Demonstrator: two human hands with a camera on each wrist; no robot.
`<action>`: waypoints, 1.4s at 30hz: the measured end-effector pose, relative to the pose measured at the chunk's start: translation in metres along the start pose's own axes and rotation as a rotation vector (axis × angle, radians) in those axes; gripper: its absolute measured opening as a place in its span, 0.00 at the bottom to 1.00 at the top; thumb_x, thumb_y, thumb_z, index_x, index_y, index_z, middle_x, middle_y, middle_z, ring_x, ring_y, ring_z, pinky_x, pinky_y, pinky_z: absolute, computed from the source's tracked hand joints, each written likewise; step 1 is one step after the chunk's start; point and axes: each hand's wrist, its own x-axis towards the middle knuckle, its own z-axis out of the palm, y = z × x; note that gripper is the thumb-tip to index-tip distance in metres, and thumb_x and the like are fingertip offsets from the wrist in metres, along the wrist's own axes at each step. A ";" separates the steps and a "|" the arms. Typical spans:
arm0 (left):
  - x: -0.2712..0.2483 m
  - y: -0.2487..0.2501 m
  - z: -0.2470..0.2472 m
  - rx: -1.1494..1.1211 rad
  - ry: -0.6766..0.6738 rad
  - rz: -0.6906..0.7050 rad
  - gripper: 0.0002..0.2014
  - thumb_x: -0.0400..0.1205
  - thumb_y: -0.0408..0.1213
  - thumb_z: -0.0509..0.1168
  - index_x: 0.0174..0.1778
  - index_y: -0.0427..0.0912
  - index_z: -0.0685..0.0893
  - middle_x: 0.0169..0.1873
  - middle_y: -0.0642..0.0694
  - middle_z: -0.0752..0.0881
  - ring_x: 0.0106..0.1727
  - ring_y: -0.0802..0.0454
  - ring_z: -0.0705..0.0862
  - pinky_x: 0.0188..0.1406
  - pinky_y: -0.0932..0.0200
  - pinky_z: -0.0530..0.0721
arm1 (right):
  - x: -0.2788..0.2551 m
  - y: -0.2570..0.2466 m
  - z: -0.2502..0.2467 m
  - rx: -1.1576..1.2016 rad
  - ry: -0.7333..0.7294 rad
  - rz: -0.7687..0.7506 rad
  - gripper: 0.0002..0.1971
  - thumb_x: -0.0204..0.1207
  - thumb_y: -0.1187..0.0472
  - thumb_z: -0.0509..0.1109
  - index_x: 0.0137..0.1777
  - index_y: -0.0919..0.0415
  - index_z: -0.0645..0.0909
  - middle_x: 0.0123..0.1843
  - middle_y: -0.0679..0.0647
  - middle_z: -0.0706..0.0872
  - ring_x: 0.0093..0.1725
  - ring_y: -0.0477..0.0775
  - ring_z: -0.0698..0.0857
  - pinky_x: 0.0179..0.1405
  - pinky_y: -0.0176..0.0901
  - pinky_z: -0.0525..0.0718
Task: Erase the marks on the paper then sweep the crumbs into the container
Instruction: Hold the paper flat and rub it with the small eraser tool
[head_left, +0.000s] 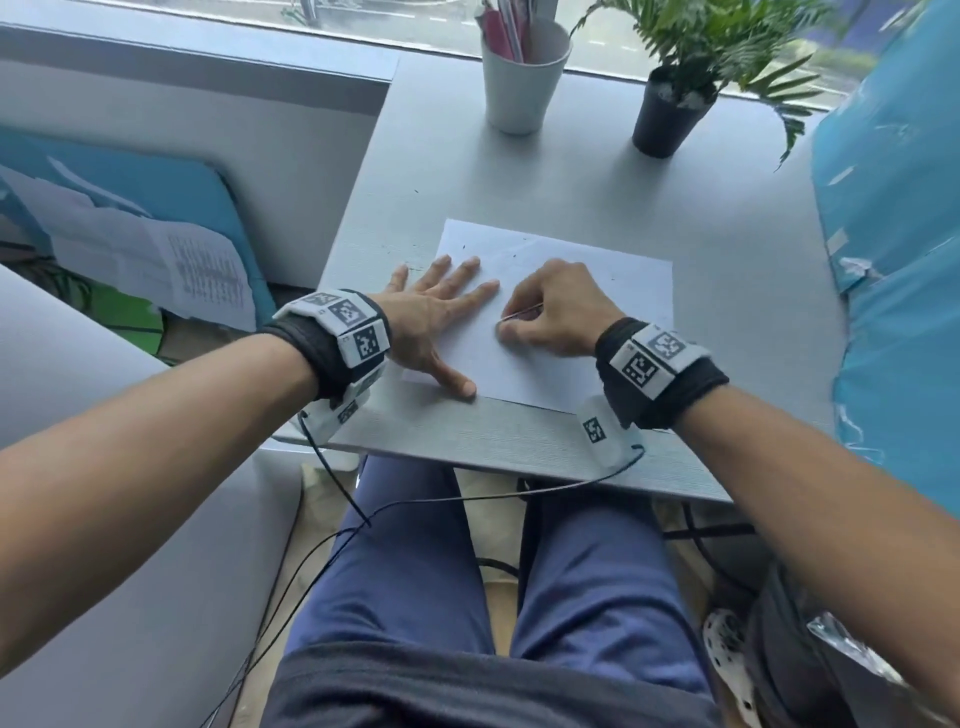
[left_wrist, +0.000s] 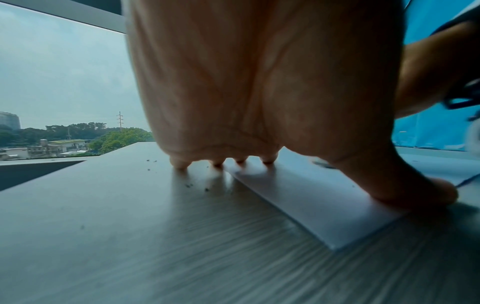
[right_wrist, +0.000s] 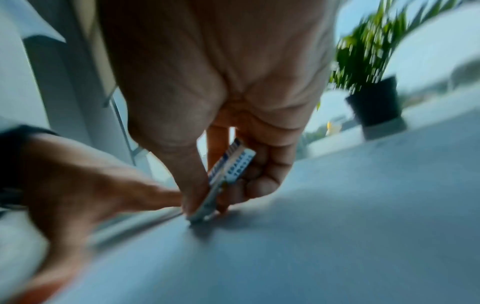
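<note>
Fingers spread wide, the left hand (head_left: 434, 312) lies flat on the white rectangular sheet of paper (head_left: 613, 322), thumb near the sheet's front edge, pinning it so it won't slide or crease under the rubbing. Beside it the right hand (head_left: 553, 312) is clamped on a thin white eraser in a blue-printed sleeve (right_wrist: 228, 174), thumb on one side, fingers on the other, its lower tip pressed down on the paper close to the left fingertips (left_wrist: 267, 161). That low, tight pinch looks chosen for pressure and control. The right-wrist view is blurred. Dark eraser crumbs (left_wrist: 197, 186) dot the grey wood-grain table (head_left: 519, 447) just off the sheet's left edge, so I judge sweeping is yet to come. At the back stand a white cup of pens (head_left: 522, 88) and a black-potted fern (head_left: 667, 117); which container takes the crumbs I can't tell.
</note>
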 end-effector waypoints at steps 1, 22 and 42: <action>0.000 0.001 0.000 -0.002 0.002 -0.005 0.69 0.60 0.78 0.70 0.84 0.62 0.28 0.82 0.53 0.23 0.82 0.47 0.22 0.79 0.30 0.29 | 0.004 0.003 -0.003 -0.007 0.062 0.017 0.06 0.66 0.56 0.78 0.42 0.55 0.93 0.38 0.51 0.92 0.42 0.47 0.89 0.48 0.38 0.87; 0.000 0.002 0.001 -0.019 0.011 -0.003 0.70 0.60 0.77 0.71 0.84 0.59 0.28 0.82 0.53 0.22 0.81 0.46 0.21 0.79 0.27 0.31 | -0.010 -0.025 0.013 -0.065 -0.128 -0.167 0.05 0.68 0.61 0.77 0.42 0.59 0.92 0.41 0.53 0.92 0.41 0.48 0.88 0.44 0.38 0.87; 0.000 -0.001 0.003 -0.029 0.034 0.001 0.73 0.59 0.79 0.70 0.84 0.55 0.27 0.82 0.55 0.23 0.82 0.49 0.22 0.80 0.31 0.29 | -0.006 -0.018 0.008 -0.048 -0.182 -0.171 0.05 0.68 0.57 0.79 0.41 0.56 0.93 0.38 0.49 0.92 0.40 0.45 0.89 0.45 0.39 0.88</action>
